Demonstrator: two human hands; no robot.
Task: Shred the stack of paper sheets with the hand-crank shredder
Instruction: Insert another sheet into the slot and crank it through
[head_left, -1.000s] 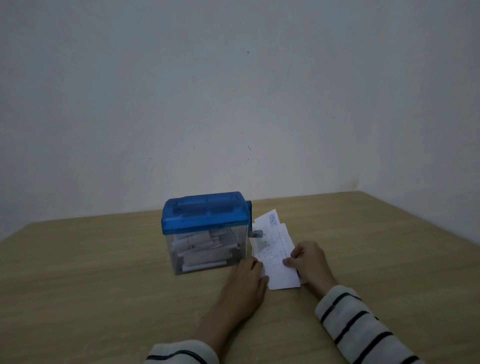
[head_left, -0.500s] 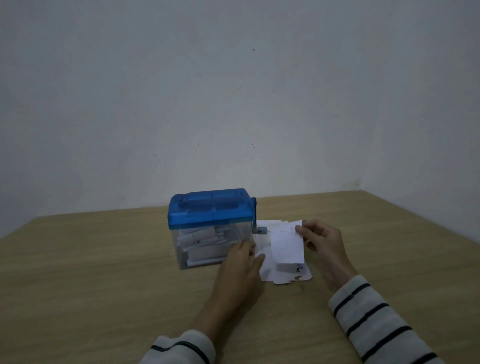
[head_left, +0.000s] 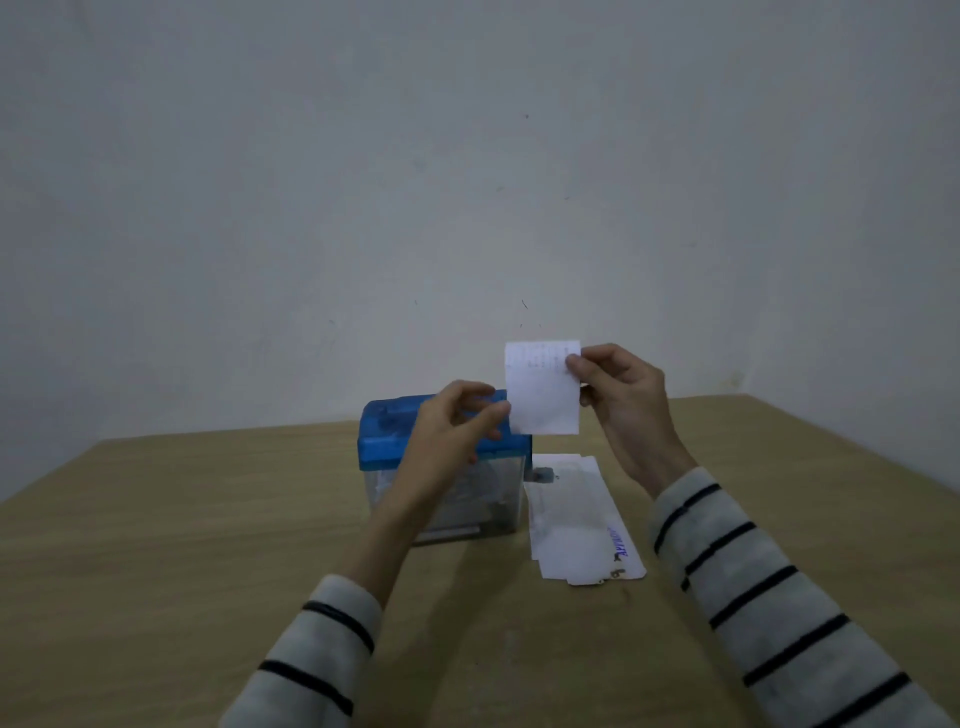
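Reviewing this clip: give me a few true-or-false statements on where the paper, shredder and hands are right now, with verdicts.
1. Both the right hand and left hand hold the small white paper sheet in the air. True.
2. The remaining stack of white paper sheets lies left of the blue-lidded clear plastic shredder. False: it lies to its right.
3. The sheet is already in the shredder's slot. False: it is held above.
4. The shredder stands on the wooden table. True.

Just a light wood-grain desk (head_left: 182, 545) shoved into the corner of a plain off-white wall (head_left: 311, 208) with a few small dark scuffs.
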